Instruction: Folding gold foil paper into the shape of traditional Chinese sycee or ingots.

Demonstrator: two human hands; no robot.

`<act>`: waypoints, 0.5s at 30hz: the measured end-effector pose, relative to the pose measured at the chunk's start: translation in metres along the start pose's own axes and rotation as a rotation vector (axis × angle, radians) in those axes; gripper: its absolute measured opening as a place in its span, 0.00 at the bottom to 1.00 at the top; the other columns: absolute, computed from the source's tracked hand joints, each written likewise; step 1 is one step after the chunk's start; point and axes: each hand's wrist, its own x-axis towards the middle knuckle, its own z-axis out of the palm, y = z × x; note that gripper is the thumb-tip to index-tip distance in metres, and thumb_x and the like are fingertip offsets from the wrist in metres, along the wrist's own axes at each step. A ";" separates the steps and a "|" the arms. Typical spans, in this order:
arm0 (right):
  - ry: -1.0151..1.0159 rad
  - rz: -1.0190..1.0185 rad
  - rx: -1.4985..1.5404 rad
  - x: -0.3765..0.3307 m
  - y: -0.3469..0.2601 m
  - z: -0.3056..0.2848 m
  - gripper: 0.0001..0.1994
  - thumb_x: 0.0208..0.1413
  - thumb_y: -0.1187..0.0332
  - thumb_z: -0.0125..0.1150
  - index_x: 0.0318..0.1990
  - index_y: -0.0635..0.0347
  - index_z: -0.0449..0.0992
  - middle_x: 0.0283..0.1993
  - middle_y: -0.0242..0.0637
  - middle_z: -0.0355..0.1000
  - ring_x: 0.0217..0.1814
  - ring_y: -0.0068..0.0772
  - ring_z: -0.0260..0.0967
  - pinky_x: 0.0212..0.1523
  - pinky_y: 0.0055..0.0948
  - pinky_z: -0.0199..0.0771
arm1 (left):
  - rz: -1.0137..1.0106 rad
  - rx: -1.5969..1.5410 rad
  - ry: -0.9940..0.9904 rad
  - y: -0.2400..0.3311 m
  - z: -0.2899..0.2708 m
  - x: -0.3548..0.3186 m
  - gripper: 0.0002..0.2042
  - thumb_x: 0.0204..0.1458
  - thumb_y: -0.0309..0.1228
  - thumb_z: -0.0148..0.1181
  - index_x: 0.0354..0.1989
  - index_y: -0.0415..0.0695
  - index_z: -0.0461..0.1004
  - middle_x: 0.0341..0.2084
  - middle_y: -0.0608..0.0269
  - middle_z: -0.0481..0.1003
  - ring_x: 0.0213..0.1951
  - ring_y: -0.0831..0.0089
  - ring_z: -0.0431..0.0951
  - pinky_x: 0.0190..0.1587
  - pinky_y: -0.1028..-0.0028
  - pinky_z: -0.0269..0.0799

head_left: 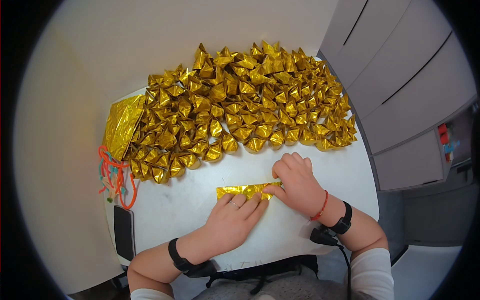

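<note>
A sheet of gold foil paper (242,190), folded into a narrow strip, lies flat on the white table in front of me. My left hand (232,220) holds it against the tabletop, fingertips bent over its near edge. At the strip's right end, my right hand (296,182) presses the thumb on the foil, with the other fingers curled above it. Part of the strip is hidden under my fingers. Beyond my hands, several folded gold foil ingots (242,90) stand crowded in rows across the table's far half.
A stack of flat gold foil sheets (121,125) lies at the far left. Orange and teal cords (116,175) hang beside it, above a dark phone (124,232) at the table's left edge. Walls border the left and back; grey cabinets (400,90) stand right.
</note>
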 end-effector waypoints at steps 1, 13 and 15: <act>0.006 -0.011 -0.007 0.000 -0.001 0.001 0.19 0.46 0.57 0.76 0.36 0.52 0.70 0.39 0.35 0.65 0.45 0.41 0.62 0.46 0.40 0.54 | -0.025 -0.001 -0.021 0.002 0.000 0.003 0.24 0.48 0.28 0.58 0.58 0.41 0.77 0.55 0.57 0.77 0.43 0.64 0.74 0.46 0.65 0.72; 0.008 0.006 0.017 0.000 0.004 0.004 0.17 0.45 0.58 0.76 0.34 0.51 0.71 0.39 0.32 0.65 0.46 0.39 0.63 0.45 0.41 0.54 | -0.005 0.078 -0.088 0.016 -0.003 -0.013 0.24 0.47 0.30 0.58 0.55 0.36 0.77 0.57 0.48 0.75 0.50 0.53 0.77 0.47 0.59 0.77; 0.001 0.006 0.023 0.000 0.003 0.004 0.18 0.45 0.58 0.76 0.34 0.51 0.71 0.39 0.32 0.66 0.46 0.39 0.63 0.45 0.41 0.54 | 0.000 0.079 -0.085 0.016 -0.005 -0.015 0.24 0.47 0.30 0.58 0.54 0.34 0.78 0.57 0.45 0.75 0.51 0.50 0.78 0.47 0.58 0.78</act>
